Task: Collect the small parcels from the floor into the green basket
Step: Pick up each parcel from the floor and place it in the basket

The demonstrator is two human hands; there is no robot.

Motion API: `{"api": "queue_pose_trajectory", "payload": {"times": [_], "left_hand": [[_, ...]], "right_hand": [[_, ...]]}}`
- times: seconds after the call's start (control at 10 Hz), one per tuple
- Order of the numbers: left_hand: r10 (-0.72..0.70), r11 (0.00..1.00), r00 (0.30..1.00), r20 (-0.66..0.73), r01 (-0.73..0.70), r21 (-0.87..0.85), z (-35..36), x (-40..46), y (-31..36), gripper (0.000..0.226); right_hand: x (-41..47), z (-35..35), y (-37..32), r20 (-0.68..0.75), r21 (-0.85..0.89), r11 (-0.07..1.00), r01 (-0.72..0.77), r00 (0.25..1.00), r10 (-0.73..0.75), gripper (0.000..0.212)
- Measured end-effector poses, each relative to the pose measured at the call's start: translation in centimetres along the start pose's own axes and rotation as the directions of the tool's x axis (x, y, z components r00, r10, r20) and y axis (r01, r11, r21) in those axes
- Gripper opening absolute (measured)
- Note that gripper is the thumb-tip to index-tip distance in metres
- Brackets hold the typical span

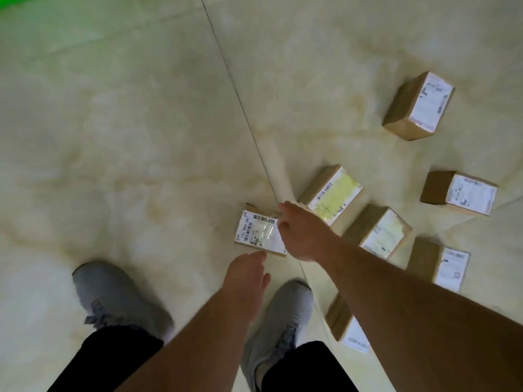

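target parcel [259, 233]: flat on the floor [127, 137], label up, just ahead of our shoes; nearest, so we go for it first
right hand [301, 236]: at its right edge, fingers loosely spread, holding nothing
left hand [246, 274]: near its front edge, fingers relaxed; 2-sided approach, we judge
other parcels: 6 on the floor to our right
green basket [8, 2]: only a green blur, far left corner

I'm looking down at a glossy floor [127, 137] of big cream tiles with a faint marbled, yellowish veining. A thin dark grout line [237, 97] runs diagonally from the top towards the lower right. Light is soft and dim, with pale reflections on the tiles. No walls or furniture show.
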State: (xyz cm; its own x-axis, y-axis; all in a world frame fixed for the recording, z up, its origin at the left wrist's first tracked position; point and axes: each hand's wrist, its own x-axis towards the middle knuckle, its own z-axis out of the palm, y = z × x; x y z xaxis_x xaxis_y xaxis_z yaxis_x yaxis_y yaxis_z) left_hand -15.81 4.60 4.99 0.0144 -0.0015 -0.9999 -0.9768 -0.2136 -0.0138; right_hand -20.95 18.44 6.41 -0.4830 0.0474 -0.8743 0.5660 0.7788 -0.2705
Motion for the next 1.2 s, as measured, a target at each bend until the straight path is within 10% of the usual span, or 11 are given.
{"api": "queue_pose_trajectory", "payload": {"times": [0.2, 0.4, 0.9, 1.2], "left_hand": [[0.026, 0.968, 0.998, 0.065, -0.009, -0.249, 0.4, 4.6, -0.2, 0.025], [0.191, 0.982, 0.98, 0.064, -0.19, -0.014, -2.6, -3.1, 3.9, 0.03], [0.513, 0.818, 0.818, 0.261, -0.558, 0.142, -17.6, -43.2, 24.0, 0.045], [0.591, 0.753, 0.779, 0.212, -0.626, 0.201, -22.5, -52.1, 33.1, 0.043]], "right_hand": [[4.3, 2.5, 0.4, 0.083, -0.182, 0.983, 0.018, 0.997, -0.003, 0.05], [0.1, 0.0, -3.3, 0.083, 0.003, 1.0, 0.027, 0.996, -0.027, 0.037], [-27.6, -16.9, -35.1, -0.118, 0.256, 0.95, 0.179, 0.981, -0.153, 0.036], [-31.6, -21.9, -46.7, -0.111, 0.335, 0.907, 0.254, 0.967, -0.229, 0.037]]}}
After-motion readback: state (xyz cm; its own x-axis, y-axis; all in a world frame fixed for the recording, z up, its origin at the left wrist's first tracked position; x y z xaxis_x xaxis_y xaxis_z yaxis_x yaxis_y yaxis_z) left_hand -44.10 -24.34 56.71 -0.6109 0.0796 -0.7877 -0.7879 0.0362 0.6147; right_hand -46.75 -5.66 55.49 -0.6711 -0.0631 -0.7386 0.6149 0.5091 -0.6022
